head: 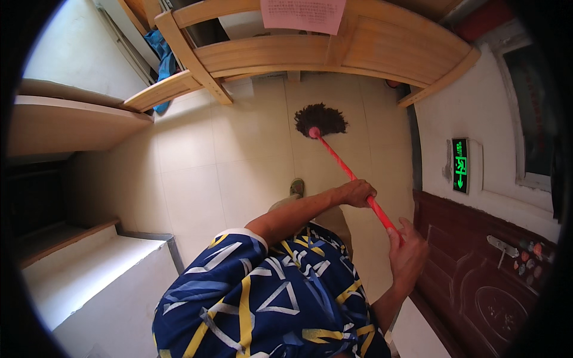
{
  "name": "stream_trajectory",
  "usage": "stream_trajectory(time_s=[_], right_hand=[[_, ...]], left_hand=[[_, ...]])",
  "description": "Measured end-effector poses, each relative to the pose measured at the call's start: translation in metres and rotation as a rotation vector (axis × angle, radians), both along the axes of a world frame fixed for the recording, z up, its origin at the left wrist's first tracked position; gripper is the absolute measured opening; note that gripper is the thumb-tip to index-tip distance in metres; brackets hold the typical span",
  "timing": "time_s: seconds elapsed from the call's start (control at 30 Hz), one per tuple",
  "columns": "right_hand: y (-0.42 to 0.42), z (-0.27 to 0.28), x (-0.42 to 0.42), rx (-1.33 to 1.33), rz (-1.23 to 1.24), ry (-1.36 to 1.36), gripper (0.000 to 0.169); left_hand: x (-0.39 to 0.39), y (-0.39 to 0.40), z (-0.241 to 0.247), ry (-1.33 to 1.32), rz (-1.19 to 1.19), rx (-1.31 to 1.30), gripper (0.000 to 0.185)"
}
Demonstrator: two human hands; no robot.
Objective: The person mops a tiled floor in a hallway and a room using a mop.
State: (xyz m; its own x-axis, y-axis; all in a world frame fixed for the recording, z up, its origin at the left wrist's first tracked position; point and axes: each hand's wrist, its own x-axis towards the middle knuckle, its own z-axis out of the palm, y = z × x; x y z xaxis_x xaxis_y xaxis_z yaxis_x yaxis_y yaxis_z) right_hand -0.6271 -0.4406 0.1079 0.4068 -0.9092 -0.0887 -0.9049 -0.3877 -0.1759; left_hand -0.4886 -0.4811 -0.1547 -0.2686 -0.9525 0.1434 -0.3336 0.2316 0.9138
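Note:
A mop with a red handle (340,162) slants across the floor before me. Its dark, shaggy head (321,118) lies spread on the tiles, joined to the handle by a round pink socket (314,132). Partway up the handle, my left hand (358,193) is wrapped around it. My right hand (408,253) is at the handle's upper end, with the thumb along it and the index finger partly raised. The palm side of that grip is hidden. One green shoe (296,187) shows below my left forearm.
A wooden bunk-bed frame (277,53) with a pink printed sheet (302,14) spans the far side. Pale tiles (188,147) cover the floor. On the right are a dark red door (465,264) and a lit exit sign (460,165). A white ledge (103,264) stands at left.

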Motion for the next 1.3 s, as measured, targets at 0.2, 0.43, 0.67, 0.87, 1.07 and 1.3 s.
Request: stream_trajectory(time_s=[0.2, 0.43, 0.67, 0.87, 1.07, 1.3], right_hand=[[-0.029, -0.003, -0.032, 0.168, -0.178, -0.201, 0.024], [-0.065, 0.014, -0.029, 0.311, -0.193, -0.187, 0.018], [-0.074, -0.01, 0.012, 0.558, -0.053, -0.216, 0.017], [-0.045, -0.108, 0.045, 0.637, 0.278, -0.154, 0.024], [-0.018, -0.158, 0.096, 0.552, 0.802, 0.101, 0.036], [0.003, -0.165, 0.133, 0.475, 1.037, 0.297, 0.037]], left_hand=[[-0.041, -0.015, -0.017, -0.124, 0.169, -0.044, 0.019], [-0.049, -0.019, 0.004, -0.182, 0.318, 0.037, 0.019], [-0.01, 0.032, -0.025, -0.264, 0.48, 0.277, 0.016], [0.037, 0.128, -0.089, -0.297, 0.605, 0.486, 0.022], [0.043, 0.231, -0.12, -0.249, 0.883, 0.546, 0.026], [0.037, 0.246, -0.094, -0.163, 1.016, 0.688, 0.032]])
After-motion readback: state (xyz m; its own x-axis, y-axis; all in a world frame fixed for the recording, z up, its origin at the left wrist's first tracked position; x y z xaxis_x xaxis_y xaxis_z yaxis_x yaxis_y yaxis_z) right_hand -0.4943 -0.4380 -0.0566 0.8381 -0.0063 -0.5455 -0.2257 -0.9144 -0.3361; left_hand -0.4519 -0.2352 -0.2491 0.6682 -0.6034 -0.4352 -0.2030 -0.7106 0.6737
